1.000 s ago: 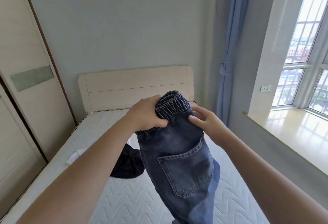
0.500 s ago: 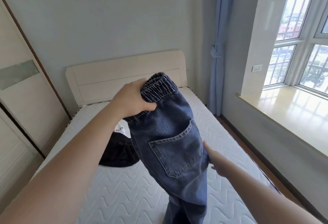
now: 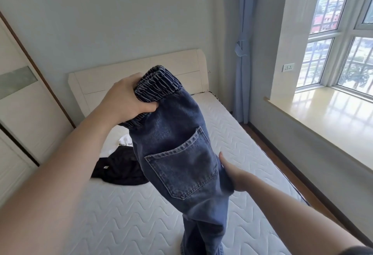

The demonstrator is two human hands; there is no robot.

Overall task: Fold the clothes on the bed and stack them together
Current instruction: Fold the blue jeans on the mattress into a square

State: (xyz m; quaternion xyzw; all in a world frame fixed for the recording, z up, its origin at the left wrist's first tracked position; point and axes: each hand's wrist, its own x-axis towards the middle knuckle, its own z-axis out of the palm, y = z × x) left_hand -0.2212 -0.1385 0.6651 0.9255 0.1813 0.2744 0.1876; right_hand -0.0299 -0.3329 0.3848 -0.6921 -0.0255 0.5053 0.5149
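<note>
Dark-blue denim fills the centre of the frame: a pair of jeans (image 3: 177, 153) hangs in the air above a bare quilted mattress (image 3: 125, 220), its long axis running from the elastic waistband at upper centre down to the legs, which leave the frame at the bottom edge. The waistband points up and slightly left; a back pocket faces the camera.

The left hand (image 3: 125, 99) has its grip closed round the bunched waistband — fingers curled over the gathered elastic, thumb pressed in below it. The right hand (image 3: 232, 174) reaches in from the lower right and meets the jeans at the side seam beside the pocket; its thumb lies along the cloth, while its fingers are hidden behind the denim, so its grip cannot be judged.

On the mattress, left of centre, a black garment (image 3: 119, 165) lies crumpled, with a white garment (image 3: 119, 143) just behind it bearing dark lettering too small to read. Both sit apart from the jeans — neither is folded.

A cream headboard (image 3: 101, 81) stands against the far wall, a blue curtain (image 3: 242, 52) hangs at upper right, and a window (image 3: 343, 32) lights a pale sill (image 3: 323, 117).
</note>
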